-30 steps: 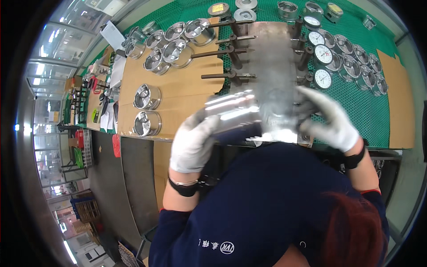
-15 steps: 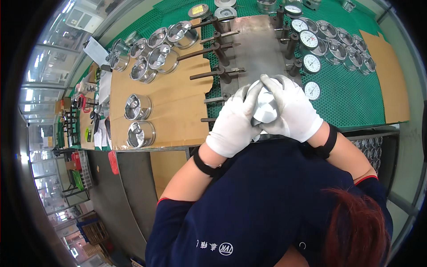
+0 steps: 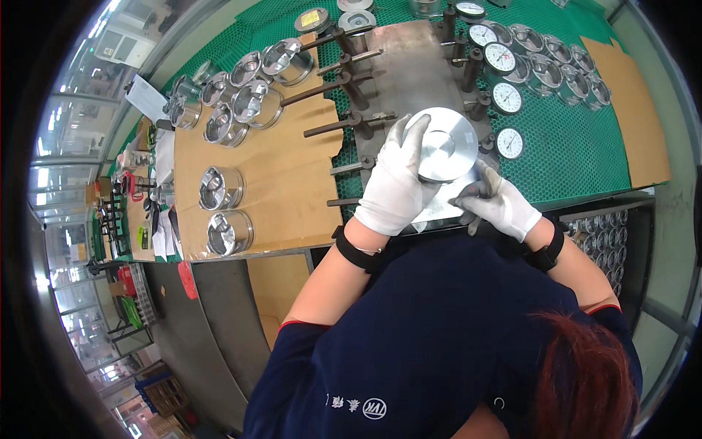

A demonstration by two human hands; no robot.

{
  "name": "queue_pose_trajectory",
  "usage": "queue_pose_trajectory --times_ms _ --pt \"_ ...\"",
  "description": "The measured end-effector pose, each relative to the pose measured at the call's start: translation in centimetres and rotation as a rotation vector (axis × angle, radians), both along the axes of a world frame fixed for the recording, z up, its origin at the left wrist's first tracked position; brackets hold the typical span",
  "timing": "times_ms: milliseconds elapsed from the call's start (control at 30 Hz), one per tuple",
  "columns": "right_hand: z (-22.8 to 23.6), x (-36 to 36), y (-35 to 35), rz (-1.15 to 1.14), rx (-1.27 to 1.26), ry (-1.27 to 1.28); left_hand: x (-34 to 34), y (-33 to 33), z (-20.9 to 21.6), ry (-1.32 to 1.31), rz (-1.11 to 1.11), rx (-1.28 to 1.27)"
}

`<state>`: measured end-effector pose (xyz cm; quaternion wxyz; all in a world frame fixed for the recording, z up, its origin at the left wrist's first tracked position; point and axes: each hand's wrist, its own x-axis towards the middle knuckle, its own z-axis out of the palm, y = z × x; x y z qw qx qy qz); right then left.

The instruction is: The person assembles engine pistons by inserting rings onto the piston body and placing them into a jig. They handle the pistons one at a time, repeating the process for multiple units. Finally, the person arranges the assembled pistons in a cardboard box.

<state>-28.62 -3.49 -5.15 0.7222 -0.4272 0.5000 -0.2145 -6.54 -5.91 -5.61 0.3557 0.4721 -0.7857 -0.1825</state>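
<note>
dial gauges [image 3: 507, 98], metal pistons [image 3: 221, 189] — it's a workshop.

Bench [image 3: 287, 252] carries green mesh mat [image 3: 567, 150]. Steel plate [image 3: 413, 73] reaches near edge; cardboard sheet [image 3: 292, 186] lies along same edge toward left corner. Metal pistons [image 3: 545, 74] stand toward right edge, beside second cardboard sheet [image 3: 635, 121].

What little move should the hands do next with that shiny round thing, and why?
Perhaps bring the right hand up to steady the shiny round part: its right edge is uncovered, and only the left hand seems to grip it.
</note>
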Motion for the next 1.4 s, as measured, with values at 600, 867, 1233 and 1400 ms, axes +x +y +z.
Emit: queue_pose_trajectory --times_ms 600,867,1233,1400 --pt "-0.2 -0.1 -0.2 -0.022 0.017 -0.032 -0.1 -0.6 -0.2 0.049 0.002 -0.024" --pt "0.6 0.6 0.5 -0.036 -0.592 0.035 -0.6 0.7 3.0 0.393 0.093 0.483" --pt "4.5 -15.1 -2.3 -0.924 -0.174 -0.038 8.1 0.3 5.1 0.276 0.434 0.109" --pt "-4.3 -30.9 -7.2 -1.091 -0.174 0.304 24.1 5.7 0.6 -0.553 1.111 0.186"
